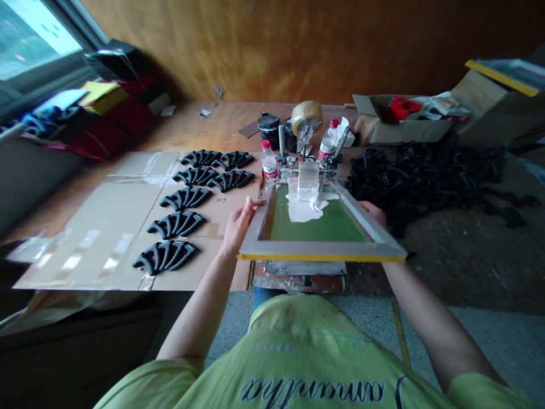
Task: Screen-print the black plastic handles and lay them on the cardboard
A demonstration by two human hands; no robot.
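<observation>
A screen-printing frame point(323, 247) with a green mesh point(315, 227) is in front of me, its near edge raised above the metal base point(306, 268). White ink point(304, 211) lies on the mesh near the hinge, and a squeegee point(308, 179) smeared with it stands at the far end. My left hand point(239, 226) is closed at the frame's left side, its fingertips against the rim. On the right side my right hand point(373, 212) grips the rim, most of its fingers hidden by the frame.
Black curved ribbed parts point(166, 257) lie in a column on flattened cardboard point(97, 227) at left. A heap of black parts point(409, 176) covers the right. Two red-capped bottles point(269, 162), a tape roll point(306, 116), a black tub point(268, 130) and an open carton point(404, 132) stand behind.
</observation>
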